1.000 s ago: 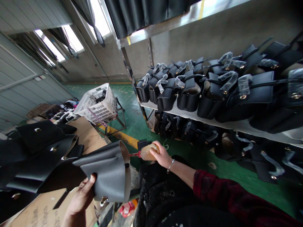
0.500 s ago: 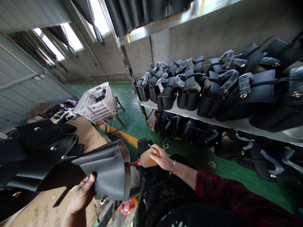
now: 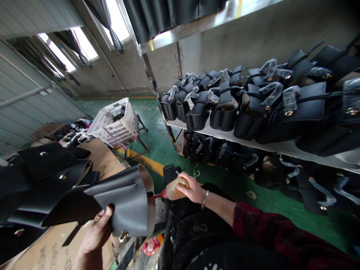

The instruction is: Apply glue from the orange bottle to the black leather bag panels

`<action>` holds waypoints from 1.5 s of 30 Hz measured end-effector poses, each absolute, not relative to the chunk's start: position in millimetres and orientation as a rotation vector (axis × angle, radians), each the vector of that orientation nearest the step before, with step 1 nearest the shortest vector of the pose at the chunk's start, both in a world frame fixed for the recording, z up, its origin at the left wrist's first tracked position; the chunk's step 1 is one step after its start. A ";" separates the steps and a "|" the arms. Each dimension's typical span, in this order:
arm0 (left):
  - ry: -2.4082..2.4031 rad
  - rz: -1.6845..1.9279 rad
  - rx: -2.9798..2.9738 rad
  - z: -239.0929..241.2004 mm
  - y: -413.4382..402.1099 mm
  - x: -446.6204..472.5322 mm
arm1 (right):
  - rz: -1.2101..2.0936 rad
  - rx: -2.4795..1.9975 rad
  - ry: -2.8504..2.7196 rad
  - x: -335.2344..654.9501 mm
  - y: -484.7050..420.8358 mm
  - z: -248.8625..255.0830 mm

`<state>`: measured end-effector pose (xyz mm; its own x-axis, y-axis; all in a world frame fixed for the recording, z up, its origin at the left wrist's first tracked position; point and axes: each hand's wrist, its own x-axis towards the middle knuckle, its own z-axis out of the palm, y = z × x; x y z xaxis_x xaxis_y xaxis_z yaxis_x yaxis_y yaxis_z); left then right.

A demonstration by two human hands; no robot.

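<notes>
My left hand (image 3: 98, 228) grips a black leather bag body (image 3: 126, 204) by its near side, thumb on the outer face. The bag lies on its side with its open, beige-lined end turned to the right. In my right hand (image 3: 191, 187) is a squeeze bottle (image 3: 174, 188) of amber contents, its red nozzle pointing left. The nozzle's dark tip is at the rim of the bag's open end; whether it touches I cannot tell. A small metal fitting (image 3: 123, 236) shows at the bag's lower edge.
More black bag pieces (image 3: 53, 187) are heaped on cardboard (image 3: 104, 159) at left. A white plastic basket (image 3: 123, 129) sits on a metal stand behind. Rows of black handbags (image 3: 225, 108) fill a rack at right. A red bottle (image 3: 152, 245) lies below the bag.
Both hands stay nearly in place. The bag's open end and the bottle have shifted only very slightly, the nozzle still at the rim.
</notes>
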<state>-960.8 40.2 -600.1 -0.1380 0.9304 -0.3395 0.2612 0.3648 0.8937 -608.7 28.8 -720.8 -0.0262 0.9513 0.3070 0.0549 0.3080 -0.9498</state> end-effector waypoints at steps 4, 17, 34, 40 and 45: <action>1.624 0.824 1.077 -598.9 41.3 -956.8 | 0.867 -1.036 -1.378 -609.0 29.0 -725.3; 1.618 0.888 0.962 -602.5 41.2 -960.8 | 0.834 -0.999 -1.431 -606.1 32.2 -722.3; 1.659 0.856 1.019 -598.5 40.6 -957.7 | 1.082 -1.108 -1.175 -612.7 40.6 -725.5; 1.688 0.795 1.098 -598.6 40.8 -958.0 | 1.069 -1.055 -1.233 -605.9 38.7 -721.0; 1.660 0.788 1.100 -602.0 39.9 -960.3 | 1.020 -1.077 -1.305 -604.1 39.4 -718.4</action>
